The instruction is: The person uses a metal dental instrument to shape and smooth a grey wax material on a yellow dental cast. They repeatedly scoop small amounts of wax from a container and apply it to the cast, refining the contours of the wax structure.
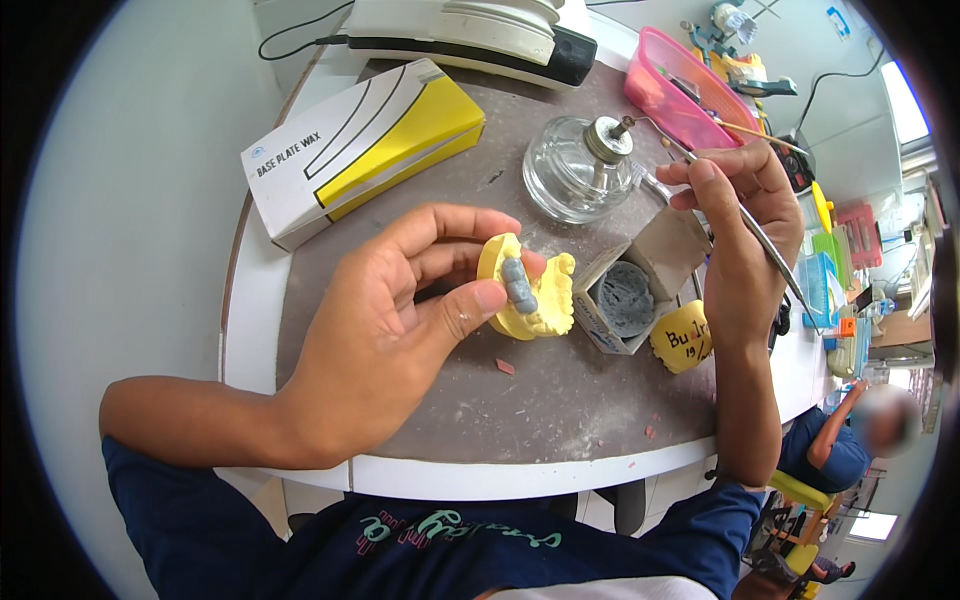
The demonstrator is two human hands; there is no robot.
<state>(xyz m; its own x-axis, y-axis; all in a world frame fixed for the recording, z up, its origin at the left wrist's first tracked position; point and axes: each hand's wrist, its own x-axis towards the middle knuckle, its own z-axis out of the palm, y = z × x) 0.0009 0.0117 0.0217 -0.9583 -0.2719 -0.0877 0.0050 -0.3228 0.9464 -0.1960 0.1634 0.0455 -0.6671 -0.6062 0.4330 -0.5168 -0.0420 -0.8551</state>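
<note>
My left hand (400, 310) is closed on a yellow dental cast (553, 298), thumb and fingers at its left side. Grey wax (517, 284) covers several teeth on that side of the cast. My right hand (735, 200) grips a thin metal wax carving tool (770, 248) like a pen. The tool's upper tip reaches beside the wick of a glass spirit lamp (570, 172); whether a flame burns there I cannot tell. Below the lamp, between my hands, an opened small box (612, 332) holds a round mass of grey wax (627, 300).
Another yellow cast (683, 338) with handwriting lies by my right wrist. A white and yellow box (365, 145) sits at the left, and a white appliance (460, 40) behind. A pink basket (650, 80) stands at the back right. A person (830, 440) sits farther right. Reddish scraps (505, 367) dot the tabletop.
</note>
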